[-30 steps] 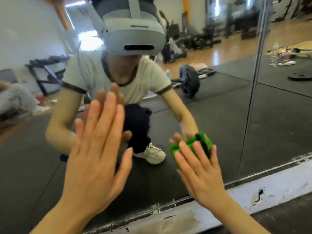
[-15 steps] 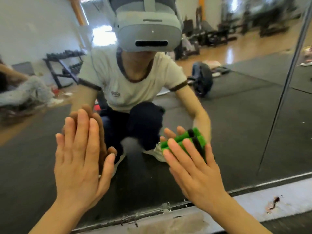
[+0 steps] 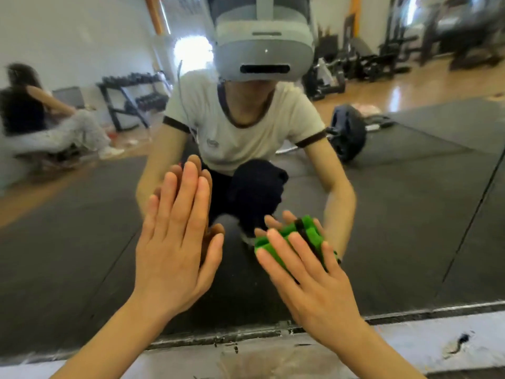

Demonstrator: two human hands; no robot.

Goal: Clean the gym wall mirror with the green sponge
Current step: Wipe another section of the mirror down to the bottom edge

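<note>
Sponge work sits low on the gym wall mirror [image 3: 410, 214], near its bottom edge, where we press one green sponge [image 3: 289, 239] flat against the glass. Our right hand [image 3: 314, 280] lies over it with fingers straight and spread, pushing instead of gripping, which we judge spreads pressure evenly across the pad for wiping. Our left hand [image 3: 177, 242] holds nothing: its fingers are straight and close together, palm flat on the glass just beside the sponge, probably bracing us while we crouch. Two hands, one sponge, one mirror panel under them, with a seam [image 3: 470, 214] running up towards the right edge. Below the bottom edge runs a scuffed white wall strip [image 3: 410, 348]. One barbell [image 3: 347, 132] shows in the reflection.
</note>
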